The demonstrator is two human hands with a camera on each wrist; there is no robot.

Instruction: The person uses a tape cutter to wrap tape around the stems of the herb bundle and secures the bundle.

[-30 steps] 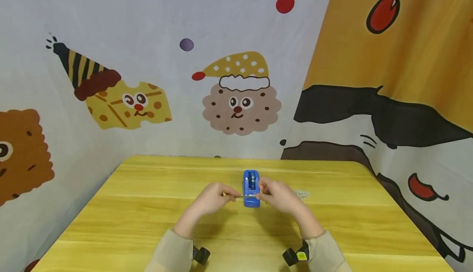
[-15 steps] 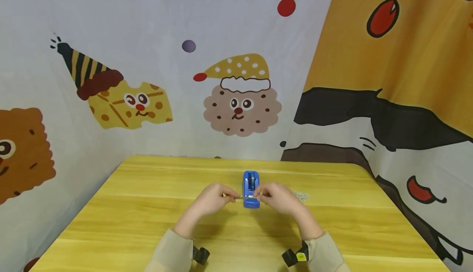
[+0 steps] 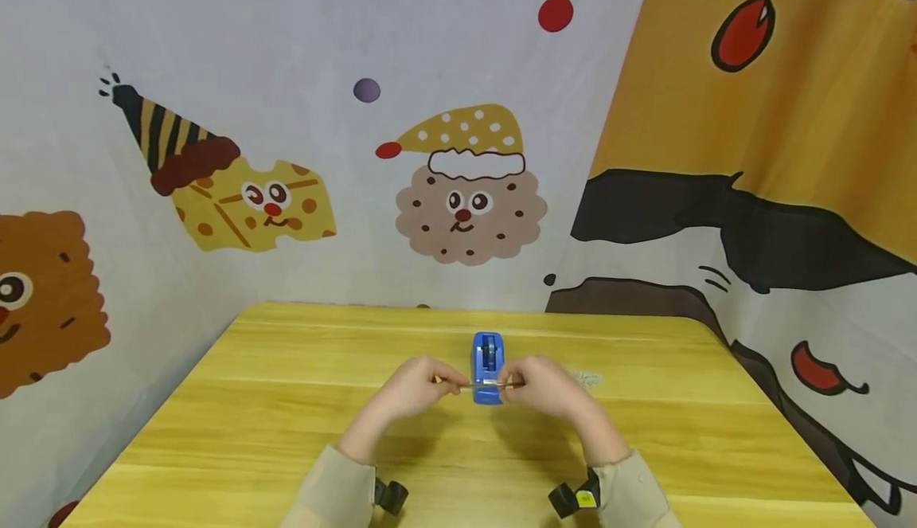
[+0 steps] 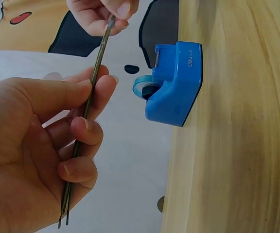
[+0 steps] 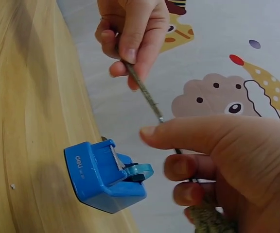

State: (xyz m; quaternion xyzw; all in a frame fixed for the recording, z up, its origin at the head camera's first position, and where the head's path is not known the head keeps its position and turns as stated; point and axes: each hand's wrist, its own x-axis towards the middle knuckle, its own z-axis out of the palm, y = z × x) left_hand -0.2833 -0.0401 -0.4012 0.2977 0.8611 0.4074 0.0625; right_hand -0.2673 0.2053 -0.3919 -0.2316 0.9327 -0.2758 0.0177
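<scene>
A thin bundle of dried flower stems (image 4: 97, 68) runs between my two hands. My left hand (image 3: 419, 385) pinches it between thumb and forefinger, the other fingers curled beside the stems, whose loose ends stick out below in the left wrist view. My right hand (image 3: 540, 385) holds the bundle further along, beside a small shiny band (image 5: 161, 119) that looks like tape. The fuzzy grey-green flower heads (image 5: 209, 219) show under the right hand, partly hidden by its fingers. Just beyond the hands, a blue tape dispenser (image 3: 489, 357) with a clear roll (image 5: 139, 172) stands on the table.
The light wooden table (image 3: 301, 353) reaches to a printed cloth backdrop (image 3: 286, 50) at the back and sides. A tiny pale scrap (image 5: 12, 186) lies on the wood near the dispenser.
My right hand's raised fingers have come down from beside the dispenser onto the stems, and more of the stem now shows across them. My left hand stays almost still.
</scene>
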